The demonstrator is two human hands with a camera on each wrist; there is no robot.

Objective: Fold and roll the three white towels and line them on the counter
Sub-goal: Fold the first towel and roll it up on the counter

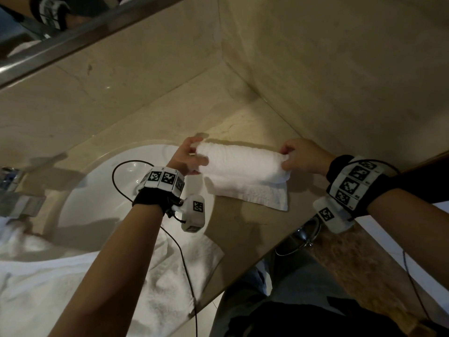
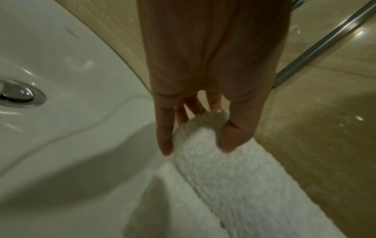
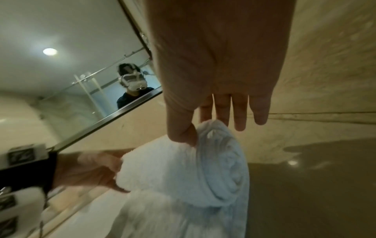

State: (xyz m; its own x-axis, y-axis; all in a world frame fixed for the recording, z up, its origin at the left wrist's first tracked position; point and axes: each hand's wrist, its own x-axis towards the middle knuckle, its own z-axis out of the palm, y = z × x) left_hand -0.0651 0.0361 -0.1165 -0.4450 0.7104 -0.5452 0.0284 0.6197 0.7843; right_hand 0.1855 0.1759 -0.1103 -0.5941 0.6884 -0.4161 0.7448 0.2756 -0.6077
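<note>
A white towel lies partly rolled on the beige counter, its loose tail spread flat toward me. My left hand grips the roll's left end with fingers and thumb curled round it. At the other end, my right hand pinches the spiral face of the roll between thumb and forefinger. More white towels lie bunched over the near rim of the sink, under my left forearm.
A white oval sink with a metal drain sits left of the roll. A chrome tap stands at the far left. Stone walls meet in a corner behind the counter; a mirror hangs above.
</note>
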